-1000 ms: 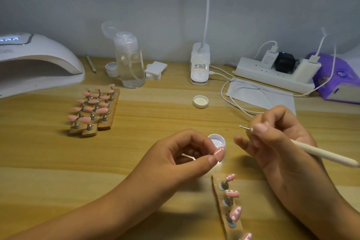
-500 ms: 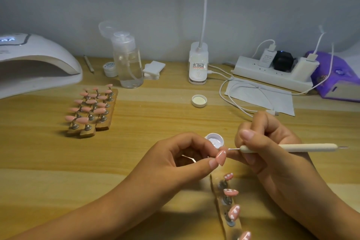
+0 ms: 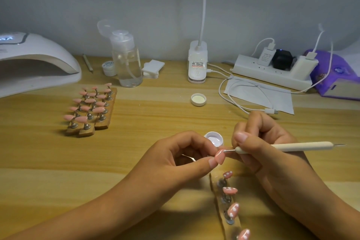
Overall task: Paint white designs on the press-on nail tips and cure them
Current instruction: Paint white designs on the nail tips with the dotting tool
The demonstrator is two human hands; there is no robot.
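Note:
My left hand (image 3: 183, 154) pinches a pink nail tip (image 3: 220, 157) on its small metal stand between thumb and forefinger. My right hand (image 3: 259, 142) grips a cream dotting pen (image 3: 288, 146), whose metal point touches the tip's upper edge. Just behind them sits a small open pot of white gel (image 3: 214, 138). Below my hands a wooden holder strip (image 3: 220, 214) carries several pink tips with white dots (image 3: 232, 209). At the left stand more wooden holders with plain pink tips (image 3: 91, 107). The white curing lamp (image 3: 37, 62) sits at the far left.
A clear pump bottle (image 3: 127, 60), a small white jar (image 3: 109, 67) and cotton pads (image 3: 153, 68) stand at the back. A pot lid (image 3: 198, 99), desk lamp base (image 3: 197, 62), power strip (image 3: 272, 72), cable on paper (image 3: 259, 93) and purple box (image 3: 339, 76) fill the right.
My right hand swung the dotting pen from pointing up-left to level and brought its point onto the pink tip in my left hand. The left hand stayed nearly still.

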